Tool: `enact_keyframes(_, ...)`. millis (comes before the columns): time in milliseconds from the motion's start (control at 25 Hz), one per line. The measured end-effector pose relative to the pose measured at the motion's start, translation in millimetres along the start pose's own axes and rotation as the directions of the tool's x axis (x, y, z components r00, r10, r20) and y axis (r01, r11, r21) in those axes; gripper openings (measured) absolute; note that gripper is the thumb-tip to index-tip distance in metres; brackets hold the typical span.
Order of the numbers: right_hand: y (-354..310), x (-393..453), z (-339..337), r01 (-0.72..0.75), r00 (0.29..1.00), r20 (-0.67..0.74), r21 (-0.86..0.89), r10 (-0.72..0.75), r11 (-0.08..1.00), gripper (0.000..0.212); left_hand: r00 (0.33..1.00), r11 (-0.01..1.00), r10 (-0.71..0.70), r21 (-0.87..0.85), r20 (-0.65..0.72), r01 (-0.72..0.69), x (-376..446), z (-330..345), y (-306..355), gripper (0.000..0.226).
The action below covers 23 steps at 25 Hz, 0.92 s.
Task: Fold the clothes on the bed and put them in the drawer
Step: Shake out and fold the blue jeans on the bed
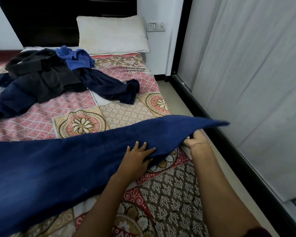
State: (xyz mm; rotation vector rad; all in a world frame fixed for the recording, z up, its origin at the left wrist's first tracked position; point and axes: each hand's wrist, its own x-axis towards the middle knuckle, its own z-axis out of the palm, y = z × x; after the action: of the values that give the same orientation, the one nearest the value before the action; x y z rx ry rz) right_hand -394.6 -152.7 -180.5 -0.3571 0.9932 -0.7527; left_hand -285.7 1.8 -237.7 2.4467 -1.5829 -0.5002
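A large dark blue cloth (61, 165) stretches across the near part of the bed (126, 113), its right end lifted off the patterned bedcover. My left hand (137, 158) lies on top of the cloth near its lower edge, fingers spread and straight. My right hand (195, 139) grips the raised right edge from underneath, its fingers hidden by the fabric. Farther up the bed lies a heap of unfolded clothes: a black garment (43, 72), a bright blue one (75, 57) and a navy one (109, 86).
A white pillow (111, 35) leans against the dark headboard (58, 19). A narrow strip of floor (183, 106) runs along the bed's right side, bounded by a tall grey sliding wardrobe door (255, 82) on a black track. A wall socket (154, 26) sits beside the pillow.
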Motion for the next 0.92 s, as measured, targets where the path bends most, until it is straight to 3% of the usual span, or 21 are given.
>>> enact_keyframes(160, 4.1, 5.7, 3.3, -0.023, 0.999, -0.033, 0.192, 0.03, 0.981, 0.043, 1.0, 0.998, 0.007, -0.057, -0.03, -0.009, 0.9, -0.4, 0.9, 0.045)
enact_keyframes(240, 1.0, -0.1, -0.1, -0.026, 0.999, 0.027, 0.185, 0.021, 0.982, 0.04, 0.998, 0.992, 0.008, -0.128, -0.069, -0.017, -0.4, -3.1, 0.0, 0.043)
enact_keyframes(360, -14.7, 1.5, 7.3, 0.026, 0.991, 0.115, 0.345, -0.07, 0.938, 0.03, 0.994, 0.972, 0.014, -0.23, -0.112, -0.039, -1.6, -6.1, 0.6, 0.042)
enact_keyframes(480, -27.1, 7.7, 16.3, 0.262, 0.94, 0.101, 0.401, -0.327, 0.878, 0.018, 0.988, 0.96, 0.045, -0.267, -0.145, -0.083, -1.7, -10.2, 5.3, 0.041)
enact_keyframes(560, -29.1, 14.5, -2.8, 0.418, 0.892, -0.015, 0.41, -0.453, 0.811, 0.028, 0.994, 0.971, 0.045, -0.228, -0.096, -0.066, -2.5, -8.5, 6.1, 0.04)
enact_keyframes(680, -27.4, 36.6, -53.5, 0.331, 0.917, -0.329, 0.316, -0.224, 0.889, 0.036, 0.999, 0.998, 0.054, -0.012, 0.001, -0.054, -2.6, 1.0, 4.4, 0.042)
enact_keyframes(720, -21.8, 42.1, -66.7, 0.208, 0.901, -0.431, 0.313, -0.057, 0.927, 0.035, 0.998, 0.997, 0.059, 0.041, 0.013, -0.059, -1.4, 3.8, 4.0, 0.043)
enact_keyframes(760, -15.2, 49.6, -79.5, 0.119, 0.876, -0.482, 0.199, -0.008, 0.973, 0.038, 0.998, 0.995, 0.065, 0.08, 0.023, -0.067, -0.1, 5.7, 3.9, 0.044)
enact_keyframes(800, -10.2, 52.9, -84.7, 0.054, 0.867, -0.498, 0.141, 0.024, 0.988, 0.039, 0.997, 0.991, 0.076, 0.112, 0.03, -0.079, 1.3, 7.1, 4.6, 0.045)
enact_keyframes(840, -5.5, 45.6, -85.0, 0.019, 0.903, -0.428, -0.004, -0.019, 1.0, 0.038, 0.995, 0.985, 0.09, 0.146, 0.041, -0.095, 2.3, 8.9, 4.5, 0.046)
enact_keyframes(920, 1.3, 41.7, -81.1, -0.021, 0.942, -0.334, -0.11, -0.017, 0.994, 0.031, 0.99, 0.97, 0.118, 0.205, 0.075, -0.131, 3.7, 11.0, 5.3, 0.051)
